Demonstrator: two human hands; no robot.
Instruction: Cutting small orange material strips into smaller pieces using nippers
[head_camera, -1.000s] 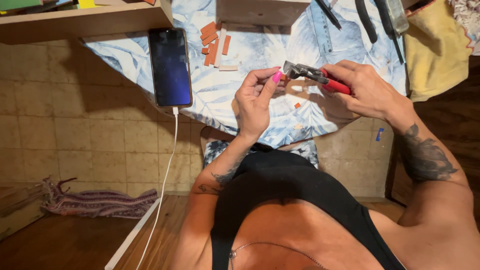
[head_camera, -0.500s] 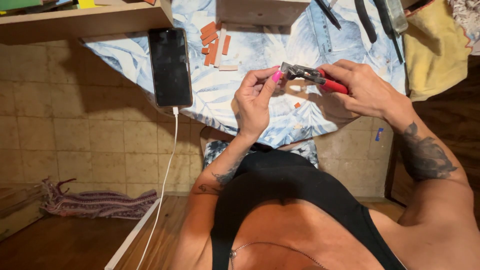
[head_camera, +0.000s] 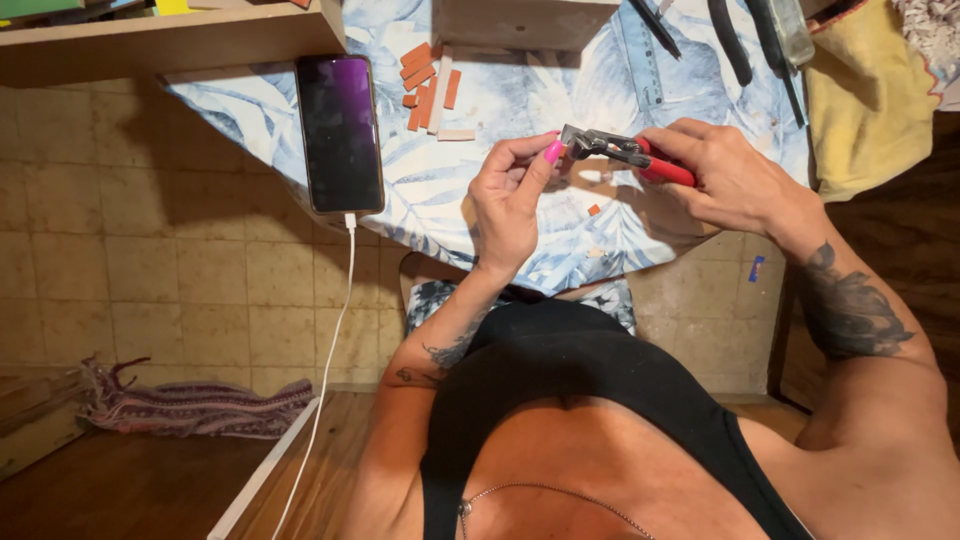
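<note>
The right hand is closing around the red handles of a pair of nippers, right of frame centre, while the left hand is pinching something at the tool's metal head between thumb and forefinger; what it is pinching is too small to tell. Biting cleanly probably calls for keeping the fingertips clear of the head and squeezing steadily. Farther up, orange tile strips are lying on the leaf-print cloth, beside a charging phone at upper left.

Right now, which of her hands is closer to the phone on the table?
Left. The left hand is just to the right of the phone, not touching it. The right hand, holding red-handled pliers, is farther off, beyond the left hand.
</note>
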